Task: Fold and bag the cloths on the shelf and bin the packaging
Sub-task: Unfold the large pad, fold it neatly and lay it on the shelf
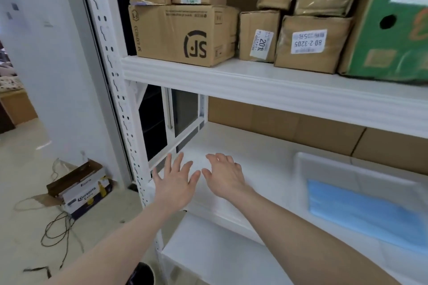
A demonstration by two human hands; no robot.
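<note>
Reaching over white shelf (231,146): left hand (174,183) and right hand (223,176) spread open, empty; blue cloth (361,213) lies right.

White shelf (266,157) — blue cloth (366,213) lies on it, inside clear packaging (347,169).

Light: bright, even, soft shadows lying under the white metal shelf (266,85).
Blur: smearing the blue folded cloth (361,213) and the green cardboard box (391,30).
Edges: wide-angle bending.
</note>
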